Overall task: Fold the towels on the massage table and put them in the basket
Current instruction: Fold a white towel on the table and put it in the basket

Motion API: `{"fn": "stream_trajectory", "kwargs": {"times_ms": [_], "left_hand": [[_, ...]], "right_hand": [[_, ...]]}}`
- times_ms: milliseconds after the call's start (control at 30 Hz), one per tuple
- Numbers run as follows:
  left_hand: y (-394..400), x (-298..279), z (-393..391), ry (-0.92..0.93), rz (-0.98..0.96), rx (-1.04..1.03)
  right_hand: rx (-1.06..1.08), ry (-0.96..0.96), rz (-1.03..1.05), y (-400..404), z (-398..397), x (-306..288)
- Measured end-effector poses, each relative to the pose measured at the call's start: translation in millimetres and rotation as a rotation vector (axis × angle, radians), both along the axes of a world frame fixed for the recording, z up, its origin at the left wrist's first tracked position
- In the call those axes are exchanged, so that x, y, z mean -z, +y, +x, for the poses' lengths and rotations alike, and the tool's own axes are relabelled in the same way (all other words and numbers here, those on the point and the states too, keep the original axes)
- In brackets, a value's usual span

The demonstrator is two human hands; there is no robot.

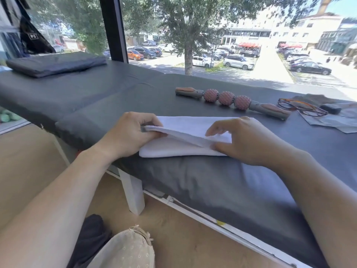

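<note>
The white towel (185, 140) lies on the massage table (212, 190) near its front edge, between both hands. The left hand (127, 136) pinches the raised upper layer at its left end. The right hand (241, 140) has loosely curled fingers (214, 130) resting on the fold, gripping nothing.

Risk: a one-sided pinch may skew the layers, giving a crooked fold. The massage roller (231, 101) lies beyond the fingers, well apart.

Not visible: the basket, further towels, the towel's right end behind the right hand.
</note>
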State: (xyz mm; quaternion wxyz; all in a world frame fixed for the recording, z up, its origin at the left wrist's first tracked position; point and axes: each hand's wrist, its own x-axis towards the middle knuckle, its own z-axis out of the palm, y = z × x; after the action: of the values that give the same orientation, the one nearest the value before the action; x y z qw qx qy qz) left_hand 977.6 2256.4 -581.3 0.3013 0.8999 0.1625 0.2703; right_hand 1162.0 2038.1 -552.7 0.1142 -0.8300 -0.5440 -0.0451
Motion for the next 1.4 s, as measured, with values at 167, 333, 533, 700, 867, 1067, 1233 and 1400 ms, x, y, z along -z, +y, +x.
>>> {"fn": "stream_trajectory", "kwargs": {"times_ms": [167, 333, 533, 700, 867, 1067, 1233, 1400], "left_hand": [[1.9, 4.9, 3.2, -0.058, -0.033, -0.049], [3.6, -3.2, -3.6, -0.01, -0.071, -0.023], [-2.0, -20.7, -17.5, -0.027, -0.035, -0.061], [-7.1, -25.5, -22.9, 0.335, 0.083, -0.083], [-18.7, -20.9, -6.9, 0.262, -0.014, -0.117], [-39.0, -13.4, 42.3, 0.115, 0.2, -0.162], [-36.9, -1.6, 64.4, 0.519, 0.212, -0.101], [-30.7, 7.2, 62.3, 0.742, 0.227, -0.094]], "right_hand": [[0.021, -0.114, -0.042, -3.1, -0.6, -1.6], [0.267, -0.247, -0.062, -8.3, 7.0, -8.2], [0.272, -0.142, 0.04, -17.4, 12.5, -22.2], [0.184, 0.021, -0.324, -26.1, 9.9, -25.1], [0.198, 0.13, -0.219, -32.2, 6.8, -37.6], [0.095, 0.126, -0.022, 25.2, -1.1, 8.9], [0.142, 0.181, -0.2, 26.8, 15.1, 26.5], [0.362, 0.199, -0.394, 11.2, 65.5, 26.0]]}}
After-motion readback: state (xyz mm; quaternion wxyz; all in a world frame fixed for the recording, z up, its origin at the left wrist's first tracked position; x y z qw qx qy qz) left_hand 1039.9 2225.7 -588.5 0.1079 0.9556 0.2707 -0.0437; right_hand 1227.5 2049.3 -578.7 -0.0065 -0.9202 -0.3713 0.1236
